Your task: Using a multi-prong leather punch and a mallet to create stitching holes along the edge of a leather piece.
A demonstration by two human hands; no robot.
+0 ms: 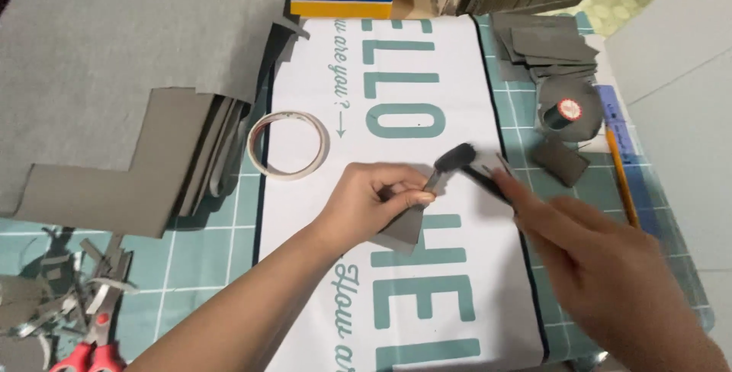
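My left hand (374, 200) sits mid-sheet, fingers pinched on a small grey card piece (404, 227) that pokes out toward the near right. My right hand (602, 265), just to its right, is closed around a dark-handled brush (457, 160), though motion blur hides the exact grip. The brush's long axis slants far-left from that hand, its head just beyond my left fingertips, above the card.
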